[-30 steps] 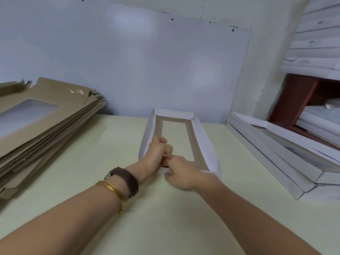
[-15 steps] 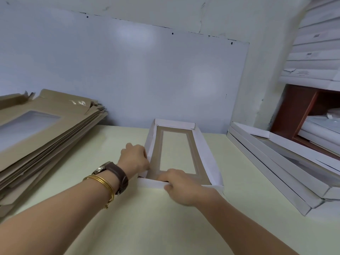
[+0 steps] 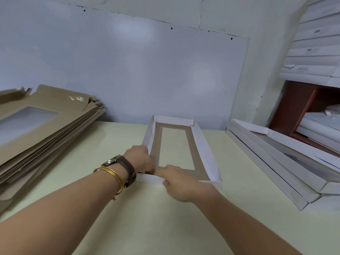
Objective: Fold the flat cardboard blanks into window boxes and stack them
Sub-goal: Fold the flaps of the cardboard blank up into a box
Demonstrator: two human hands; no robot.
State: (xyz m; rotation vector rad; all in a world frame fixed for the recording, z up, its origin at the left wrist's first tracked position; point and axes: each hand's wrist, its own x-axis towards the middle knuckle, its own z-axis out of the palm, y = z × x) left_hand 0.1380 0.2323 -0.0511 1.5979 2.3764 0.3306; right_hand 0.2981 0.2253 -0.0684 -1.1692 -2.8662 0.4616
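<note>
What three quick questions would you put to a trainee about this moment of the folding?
1. True or false: the stack of flat brown cardboard blanks lies left of the half-folded white window box.
2. Which end of that box do the left hand and right hand hold? A near, B far.
3. Fill in: the stack of folded white boxes lies to its ____.
Key: 1 true; 2 A; 3 right.

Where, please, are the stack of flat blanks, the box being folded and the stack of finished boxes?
stack of flat blanks (image 3: 73,118), head view, brown top sheet.
box being folded (image 3: 203,150), head view, white right wall.
stack of finished boxes (image 3: 272,162), head view, white side wall.
</note>
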